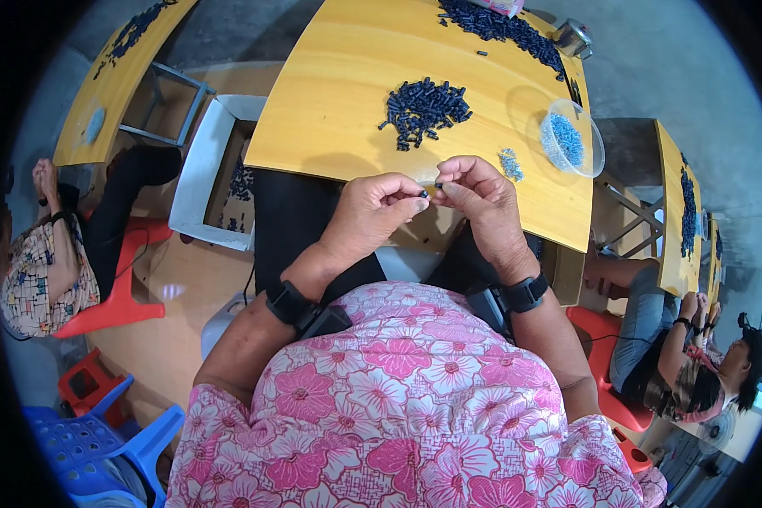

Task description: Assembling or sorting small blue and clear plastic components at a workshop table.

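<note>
My left hand (pixel 368 212) pinches a small black cylindrical piece (pixel 424 194) between thumb and forefinger, just off the table's near edge. Close beside it, my right hand (pixel 487 207) has thumb and forefinger closed on another small dark piece (pixel 438 185). The two hands nearly meet at the fingertips; whether the pieces touch is too small to tell. Beyond them on the yellow table (pixel 330 93) lies a loose pile of short black cylinders (pixel 423 110). Right of my right hand is a small heap of tiny pale blue-and-silver parts (pixel 510 165).
A clear round bowl (pixel 602 148) of pale blue parts stands at the table's right. A larger black pile (pixel 504 27) and a metal cup (pixel 572 38) sit at the far end. Left below is a white box (pixel 196 190). Seated people (pixel 51 275) flank me at other tables.
</note>
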A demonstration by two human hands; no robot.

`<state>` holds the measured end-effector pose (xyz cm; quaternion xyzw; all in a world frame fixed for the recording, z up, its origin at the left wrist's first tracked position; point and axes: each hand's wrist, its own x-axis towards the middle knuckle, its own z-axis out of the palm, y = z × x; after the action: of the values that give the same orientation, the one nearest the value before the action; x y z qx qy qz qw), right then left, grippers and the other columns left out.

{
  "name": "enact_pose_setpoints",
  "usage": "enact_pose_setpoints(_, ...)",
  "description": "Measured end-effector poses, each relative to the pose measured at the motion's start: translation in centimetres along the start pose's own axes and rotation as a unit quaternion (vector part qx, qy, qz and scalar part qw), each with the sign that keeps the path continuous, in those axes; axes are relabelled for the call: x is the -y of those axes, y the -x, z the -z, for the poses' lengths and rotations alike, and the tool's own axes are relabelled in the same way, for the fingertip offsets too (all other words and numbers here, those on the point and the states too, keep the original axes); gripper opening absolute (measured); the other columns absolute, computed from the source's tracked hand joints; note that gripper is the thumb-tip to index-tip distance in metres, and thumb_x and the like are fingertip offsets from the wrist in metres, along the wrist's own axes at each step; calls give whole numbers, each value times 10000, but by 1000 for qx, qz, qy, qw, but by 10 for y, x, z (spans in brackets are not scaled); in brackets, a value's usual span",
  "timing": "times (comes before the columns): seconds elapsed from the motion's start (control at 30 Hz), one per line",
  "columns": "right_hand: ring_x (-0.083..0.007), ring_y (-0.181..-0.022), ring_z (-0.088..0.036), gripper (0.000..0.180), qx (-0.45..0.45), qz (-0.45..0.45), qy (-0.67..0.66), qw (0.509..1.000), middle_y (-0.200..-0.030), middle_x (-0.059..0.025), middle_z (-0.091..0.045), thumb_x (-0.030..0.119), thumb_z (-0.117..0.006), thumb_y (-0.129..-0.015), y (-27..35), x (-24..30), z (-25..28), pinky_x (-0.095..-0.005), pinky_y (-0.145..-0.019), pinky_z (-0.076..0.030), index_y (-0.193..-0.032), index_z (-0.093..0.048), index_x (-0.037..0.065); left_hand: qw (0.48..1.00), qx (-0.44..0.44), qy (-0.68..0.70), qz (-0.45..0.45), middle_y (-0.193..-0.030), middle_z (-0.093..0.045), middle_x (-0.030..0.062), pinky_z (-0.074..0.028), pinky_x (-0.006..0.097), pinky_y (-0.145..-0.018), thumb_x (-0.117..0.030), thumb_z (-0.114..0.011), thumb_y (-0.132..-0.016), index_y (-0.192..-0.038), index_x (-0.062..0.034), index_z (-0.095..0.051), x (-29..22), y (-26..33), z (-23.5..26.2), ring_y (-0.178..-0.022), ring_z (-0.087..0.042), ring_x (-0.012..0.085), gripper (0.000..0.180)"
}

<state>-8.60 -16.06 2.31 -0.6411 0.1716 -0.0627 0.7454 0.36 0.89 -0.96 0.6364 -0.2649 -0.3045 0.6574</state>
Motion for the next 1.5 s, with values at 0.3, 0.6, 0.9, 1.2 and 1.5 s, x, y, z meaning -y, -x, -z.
enact_pose_setpoints(0.3, -111, -848, -632, 213, 19, 7, -3, 1000, -926, -35, -633, -81, -567, -893, 1, 7, -3, -251, -794, -533, -1086, -620, -6, 999, 16, -46, -6, -792, -652, -20, -466, 189, -653, -70, -671, -892, -942, 8, -691, -7, 1, 3, -714, -564, 27, 95)
enact_pose_setpoints(0.6, -104, -845, -633, 202, 25, 12, 21, 999, -921, -38, -639, -79, -569, -901, 0, 6, -4, -247, -781, -542, -1080, -630, -7, 997, 20, -71, -7, -802, -661, -25, -470, 191, -665, -56, -666, -889, -957, 13, -700, -6, 1, 3, -736, -562, 19, 102)
enact_pose_setpoints(0.9, -100, -850, -631, 192, 26, 28, 30, 999, -933, -41, -647, -75, -575, -902, -2, 1, -4, -246, -779, -543, -1073, -635, -10, 996, 14, -84, -18, -815, -680, -4, -485, 201, -684, -43, -673, -876, -958, 19, -699, -10, 1, 3, -744, -584, 32, 106)
enact_pose_setpoints(1.2, -85, -841, -617, 172, 27, 42, 65, 997, -915, -25, -645, -75, -584, -896, -4, 2, -4, -240, -779, -534, -1042, -644, -7, 994, 5, -102, -27, -760, -649, -18, -460, 203, -635, -55, -694, -858, -934, 23, -697, -13, 1, 3, -696, -549, 26, 108)
enact_pose_setpoints(1.5, -87, -816, -629, 143, 9, 93, 174, 980, -874, -25, -679, -38, -657, -854, -5, 1, -7, -238, -768, -524, -976, -678, 34, 993, -2, -113, -33, -686, -586, -37, -414, 206, -581, -92, -700, -857, -895, 18, -688, -17, 2, 4, -647, -491, 23, 118)
